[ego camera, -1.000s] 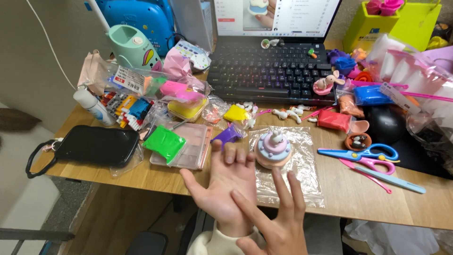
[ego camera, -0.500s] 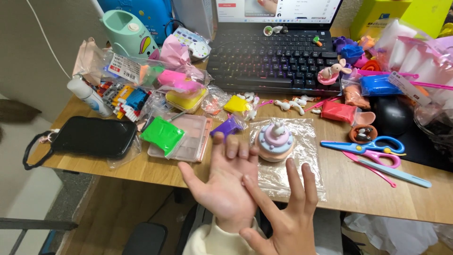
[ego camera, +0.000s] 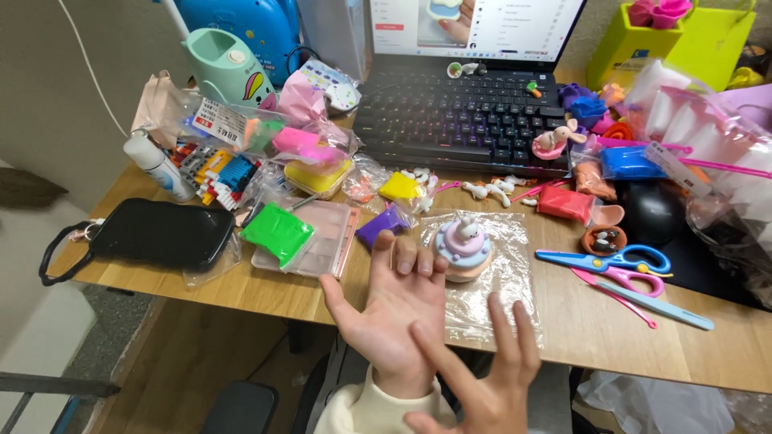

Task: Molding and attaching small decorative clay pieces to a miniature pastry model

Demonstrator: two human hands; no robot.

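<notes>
Clay cake (ego camera: 462, 248) just beyond both hands, left hand (ego camera: 396, 317) palm-up, fingers spread.

Bright clay colours on a light wooden desk (ego camera: 579, 329)

The clay cake (ego camera: 462, 251) is layered purple, pink and blue; a green clay slab (ego camera: 277, 233) lies nearby, the scissors (ego camera: 619, 261) are blue and pink, and the pouch (ego camera: 161, 233) is black.

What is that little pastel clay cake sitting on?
The clay cake sits on a clear plastic sheet spread over the wooden desk. The left hand and right hand cover the sheet's near edge, so that part is hidden.
</notes>
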